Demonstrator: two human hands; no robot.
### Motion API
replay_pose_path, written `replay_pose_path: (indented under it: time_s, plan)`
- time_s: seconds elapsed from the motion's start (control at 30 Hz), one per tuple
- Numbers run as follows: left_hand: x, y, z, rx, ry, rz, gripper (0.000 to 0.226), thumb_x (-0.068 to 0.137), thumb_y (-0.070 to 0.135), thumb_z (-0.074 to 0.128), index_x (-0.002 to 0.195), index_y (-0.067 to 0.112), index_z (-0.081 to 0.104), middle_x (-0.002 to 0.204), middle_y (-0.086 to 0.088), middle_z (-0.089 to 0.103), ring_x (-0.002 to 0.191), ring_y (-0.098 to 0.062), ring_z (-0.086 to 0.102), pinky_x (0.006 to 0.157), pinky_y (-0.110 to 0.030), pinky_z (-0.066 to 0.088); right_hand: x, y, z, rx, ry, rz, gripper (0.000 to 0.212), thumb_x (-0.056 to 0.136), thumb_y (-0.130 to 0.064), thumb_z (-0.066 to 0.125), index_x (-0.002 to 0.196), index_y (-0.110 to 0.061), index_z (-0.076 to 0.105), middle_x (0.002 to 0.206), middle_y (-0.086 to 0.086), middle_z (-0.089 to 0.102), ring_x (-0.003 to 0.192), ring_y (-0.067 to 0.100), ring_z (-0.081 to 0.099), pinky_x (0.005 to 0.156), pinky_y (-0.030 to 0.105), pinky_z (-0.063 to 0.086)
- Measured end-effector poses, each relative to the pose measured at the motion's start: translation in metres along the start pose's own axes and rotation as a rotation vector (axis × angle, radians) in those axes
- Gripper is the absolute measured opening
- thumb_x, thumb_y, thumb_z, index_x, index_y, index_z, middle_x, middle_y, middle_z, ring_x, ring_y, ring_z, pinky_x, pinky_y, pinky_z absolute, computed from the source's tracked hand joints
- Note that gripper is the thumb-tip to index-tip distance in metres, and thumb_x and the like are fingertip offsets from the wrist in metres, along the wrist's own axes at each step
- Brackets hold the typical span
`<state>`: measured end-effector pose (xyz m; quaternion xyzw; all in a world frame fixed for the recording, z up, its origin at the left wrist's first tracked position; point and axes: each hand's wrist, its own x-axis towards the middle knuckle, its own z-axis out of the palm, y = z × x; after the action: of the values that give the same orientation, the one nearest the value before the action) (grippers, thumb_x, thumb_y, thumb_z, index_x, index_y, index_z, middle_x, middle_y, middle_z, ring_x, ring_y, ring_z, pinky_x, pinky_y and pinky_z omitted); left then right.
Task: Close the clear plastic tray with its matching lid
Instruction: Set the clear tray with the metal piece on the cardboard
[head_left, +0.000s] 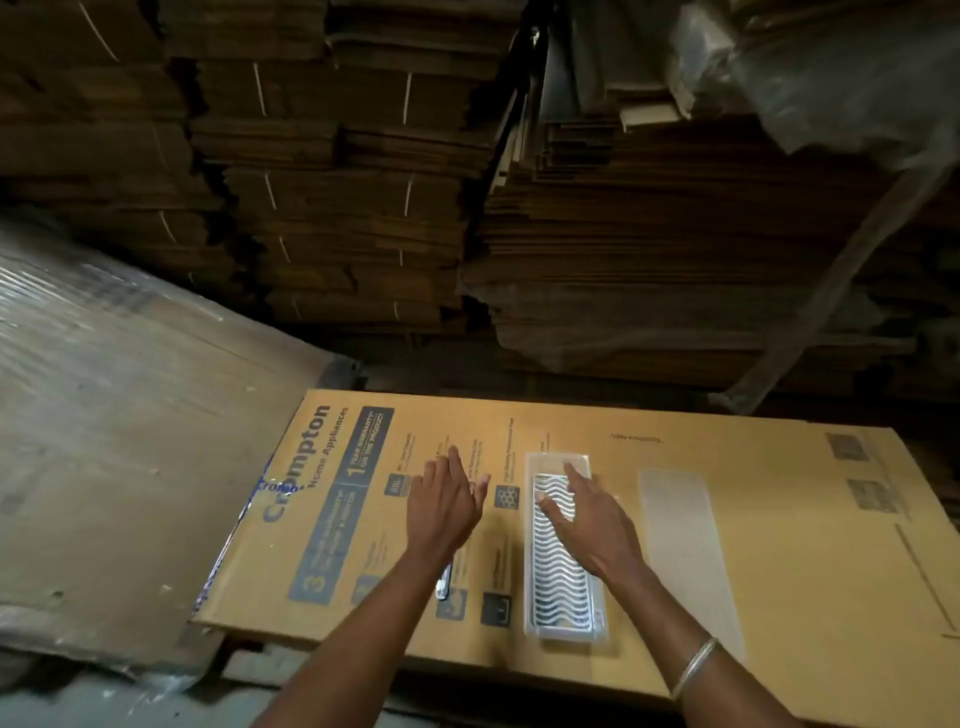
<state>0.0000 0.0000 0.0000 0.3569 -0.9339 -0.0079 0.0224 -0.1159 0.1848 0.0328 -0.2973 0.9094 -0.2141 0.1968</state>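
your right hand (587, 519) hovering spread open over clear tray (563, 551), left hand (444, 501) open, holding nothing, lid (680, 530) lying just beside tray on cardboard box (779, 519)

Scene dimly lit overall. Warm light is cast from above onto the far part of the cardboard sheet (675, 519); stacked cartons (337, 182) behind are left in deep shadow. Glare is seen on plastic wrap (78, 312). Edges are bent by wide-angle distortion; softness throughout.
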Motion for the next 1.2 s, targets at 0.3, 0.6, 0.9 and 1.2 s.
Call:
replay_pose_path:
  time_s: [0.3,0.6,0.9,1.2]
  plan:
    - [-0.023,-0.01,0.075,0.081,-0.366,-0.159,0.036,0.104,0.022,0.035,0.125,0.01,0.061,0.124,-0.007,0.062,0.114,-0.022,0.061,0.09,-0.032,0.053,-0.016,0.018,0.037,-0.009,-0.104,0.039,0.085,0.089,-0.081,0.023,0.156,-0.029,0.033,0.153,-0.005,0.05,0.138,0.016,0.047,0.108,0.038,0.042]
    - [-0.01,-0.013,0.088,-0.205,-0.368,-0.341,0.026,0.104,0.021,0.04,0.117,0.008,0.058,0.118,-0.008,0.066,0.107,-0.025,0.07,0.086,-0.034,0.057,-0.028,0.04,0.043,0.022,-0.05,0.113,0.078,0.091,-0.079,0.027,0.147,-0.029,0.048,0.14,-0.004,0.062,0.127,0.016,0.057,0.103,0.038,0.047]
    - [-0.009,-0.019,0.115,-0.429,-0.353,-0.456,0.027,0.103,0.021,0.05,0.119,-0.001,0.053,0.121,-0.019,0.059,0.113,-0.037,0.061,0.093,-0.044,0.049,-0.024,0.044,0.04,0.033,0.01,0.105,0.074,0.094,-0.076,0.029,0.145,-0.028,0.051,0.136,-0.003,0.064,0.123,0.017,0.059,0.098,0.038,0.049]
    - [-0.022,-0.014,0.091,-1.135,-0.243,-0.542,0.026,0.105,0.036,0.05,0.123,0.018,0.055,0.083,-0.004,0.072,0.067,-0.022,0.061,0.054,-0.031,0.049,-0.016,0.047,0.034,0.052,0.045,0.113,0.071,0.095,-0.074,0.03,0.143,-0.027,0.052,0.129,-0.001,0.068,0.113,0.018,0.064,0.088,0.036,0.049]
